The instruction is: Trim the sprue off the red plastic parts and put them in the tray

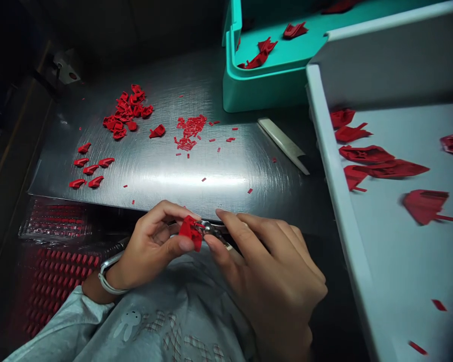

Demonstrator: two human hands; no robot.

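My left hand (156, 236) pinches a red plastic part (191, 231) between thumb and fingers, just past the near edge of the metal table. Closed around a pair of small metal nippers (211, 229), my right hand (264, 266) holds their jaws against the part's right side. Most of the nippers' handles are hidden in my palm. Ahead on the metal table (158, 176) lie a heap of red plastic parts (126, 113), a pile of tiny red offcuts (191, 130) and several separate smaller red pieces (90, 170).
A teal bin (264, 88) with red parts stands at the back. To the right is a white tray (347, 241) holding red parts and scraps. A pale flat blade-like tool (283, 146) lies beside it. Clear trays of red pieces (60, 271) sit lower left.
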